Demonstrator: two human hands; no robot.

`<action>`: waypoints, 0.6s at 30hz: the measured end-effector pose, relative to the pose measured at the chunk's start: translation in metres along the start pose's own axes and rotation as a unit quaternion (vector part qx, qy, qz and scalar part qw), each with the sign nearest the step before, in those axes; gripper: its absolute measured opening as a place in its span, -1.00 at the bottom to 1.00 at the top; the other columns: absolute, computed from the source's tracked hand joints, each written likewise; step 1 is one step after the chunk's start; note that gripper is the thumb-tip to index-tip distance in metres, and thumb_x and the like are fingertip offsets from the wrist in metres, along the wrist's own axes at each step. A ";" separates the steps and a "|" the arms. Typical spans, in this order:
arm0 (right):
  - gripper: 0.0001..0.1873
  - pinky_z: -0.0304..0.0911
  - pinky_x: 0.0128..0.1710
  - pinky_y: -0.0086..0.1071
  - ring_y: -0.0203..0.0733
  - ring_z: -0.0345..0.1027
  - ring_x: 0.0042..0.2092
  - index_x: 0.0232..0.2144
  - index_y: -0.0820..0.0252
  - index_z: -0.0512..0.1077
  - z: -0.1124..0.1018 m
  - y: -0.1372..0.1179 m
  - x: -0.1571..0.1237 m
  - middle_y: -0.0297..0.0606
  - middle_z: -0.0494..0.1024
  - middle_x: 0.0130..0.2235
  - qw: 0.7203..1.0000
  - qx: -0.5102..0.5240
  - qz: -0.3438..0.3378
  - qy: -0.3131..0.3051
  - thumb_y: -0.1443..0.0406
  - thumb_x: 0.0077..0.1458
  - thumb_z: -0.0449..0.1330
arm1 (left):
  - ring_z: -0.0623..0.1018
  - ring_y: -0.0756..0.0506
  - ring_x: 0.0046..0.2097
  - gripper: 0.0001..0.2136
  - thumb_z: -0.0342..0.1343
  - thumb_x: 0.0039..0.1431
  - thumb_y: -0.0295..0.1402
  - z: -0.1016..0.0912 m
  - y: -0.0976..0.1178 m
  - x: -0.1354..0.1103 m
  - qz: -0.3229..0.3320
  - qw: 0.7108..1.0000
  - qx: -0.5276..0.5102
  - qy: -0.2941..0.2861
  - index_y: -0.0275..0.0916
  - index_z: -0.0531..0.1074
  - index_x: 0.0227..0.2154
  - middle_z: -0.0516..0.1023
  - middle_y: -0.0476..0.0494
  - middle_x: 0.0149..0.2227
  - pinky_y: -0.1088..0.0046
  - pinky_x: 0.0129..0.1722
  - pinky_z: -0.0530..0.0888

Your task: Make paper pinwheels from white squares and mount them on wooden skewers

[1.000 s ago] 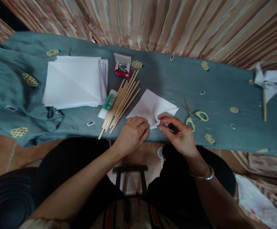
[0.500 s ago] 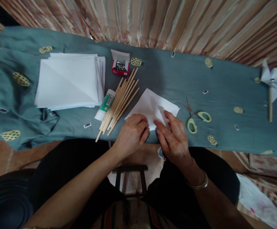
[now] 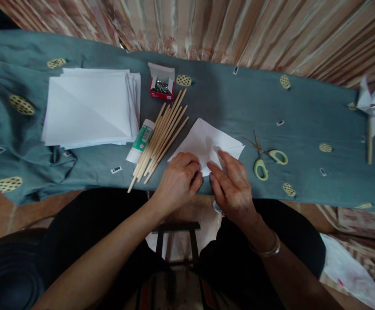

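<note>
A white paper sheet (image 3: pixel 206 135) with crease lines and a slit near its right corner lies at the table's front edge. My left hand (image 3: pixel 181 178) is closed on the sheet's near left edge, fingers curled and thumb pressed to them. My right hand (image 3: pixel 234 185) rests on the near right part of the paper, its fingers extended and apart, fingertips touching the surface. The fingers cover part of the near corner. To the right of the sheet lie scissors (image 3: pixel 262 151) with pale green handles, blades spread. Wooden sticks (image 3: pixel 161 142) lie in a bundle to the left.
A glue stick (image 3: pixel 141 141) lies beside the sticks. Behind them stands an open red box of metal pins (image 3: pixel 161 88). A stack of white paper (image 3: pixel 90 107) is at the left, a paper pinwheel (image 3: pixel 373 105) at the far right. A curtain (image 3: pixel 206 30) hangs behind the table.
The hands stay almost in place on the paper. My right fingertips have shifted slightly left, and the slit at the sheet's right corner shows more clearly. The view has moved a little.
</note>
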State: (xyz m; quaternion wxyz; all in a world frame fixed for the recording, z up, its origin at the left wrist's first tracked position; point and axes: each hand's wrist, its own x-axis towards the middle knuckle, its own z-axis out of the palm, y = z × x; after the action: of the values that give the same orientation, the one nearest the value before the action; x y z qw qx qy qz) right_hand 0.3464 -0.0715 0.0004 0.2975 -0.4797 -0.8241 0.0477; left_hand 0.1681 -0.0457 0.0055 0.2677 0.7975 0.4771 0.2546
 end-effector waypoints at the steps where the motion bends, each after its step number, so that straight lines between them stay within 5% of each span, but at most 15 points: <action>1: -0.59 0.29 0.16 0.12 0.12 0.22 0.27 0.10 0.25 0.38 0.000 0.000 0.000 0.09 0.34 0.23 1.000 0.000 -0.001 0.000 0.48 0.20 0.12 | 0.46 -0.17 -0.13 -0.88 0.02 0.22 -0.46 0.000 0.000 0.000 0.000 1.000 0.001 -0.001 -0.31 0.45 -0.37 0.49 -0.22 -0.23 0.24 -0.08 0.48; 18: -0.62 0.28 0.17 0.11 0.11 0.22 0.27 0.07 0.27 0.40 0.000 0.000 0.000 0.12 0.34 0.23 1.000 0.011 -0.004 -0.008 0.48 0.20 0.12 | 0.46 -0.17 -0.13 -0.88 0.02 0.21 -0.48 -0.001 0.002 0.000 -0.001 1.000 0.003 0.001 -0.32 0.46 -0.38 0.50 -0.22 -0.23 0.23 -0.08 0.49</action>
State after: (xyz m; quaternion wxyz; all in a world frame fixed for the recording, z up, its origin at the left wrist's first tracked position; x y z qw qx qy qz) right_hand 0.3465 -0.0710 0.0000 0.2960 -0.4727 -0.8279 0.0593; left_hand 0.1682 -0.0458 0.0077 0.2649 0.7974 0.4791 0.2540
